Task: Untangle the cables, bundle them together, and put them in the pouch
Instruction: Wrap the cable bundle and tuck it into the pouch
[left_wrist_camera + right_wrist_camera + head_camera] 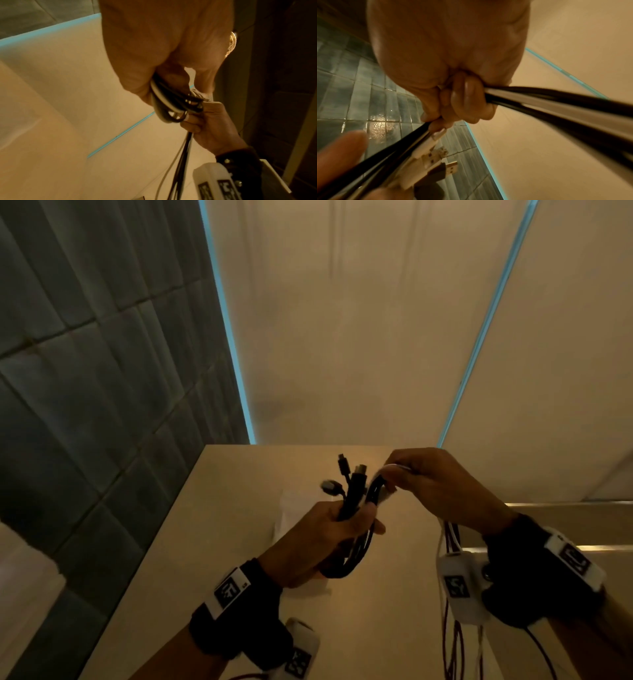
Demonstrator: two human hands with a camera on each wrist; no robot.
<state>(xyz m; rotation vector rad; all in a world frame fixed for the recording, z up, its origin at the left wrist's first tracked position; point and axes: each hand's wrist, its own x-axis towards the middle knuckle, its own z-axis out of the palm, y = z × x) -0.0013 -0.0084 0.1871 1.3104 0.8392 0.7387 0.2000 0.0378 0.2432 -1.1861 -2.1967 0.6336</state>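
Note:
A bundle of black cables [352,501] with one white cable is held above the table. My left hand [342,522] grips the bundle round its middle, and several plugs [344,470] stick up out of the fist. My right hand [399,474] pinches the folded loop end at the bundle's upper right. In the left wrist view the looped cable ends [173,106] sit between my left hand [137,70] and my right hand [211,121]. In the right wrist view my right hand [462,97] curls round black cables [556,100], with USB plugs [436,163] below. A pale pouch [291,505] lies on the table under my left hand.
The beige table [222,559] reaches back to a cream wall. A grey-green tiled wall [85,371] stands on the left. A metal ledge [565,505] runs along the right. Red and white camera leads [452,645] hang from my right wrist.

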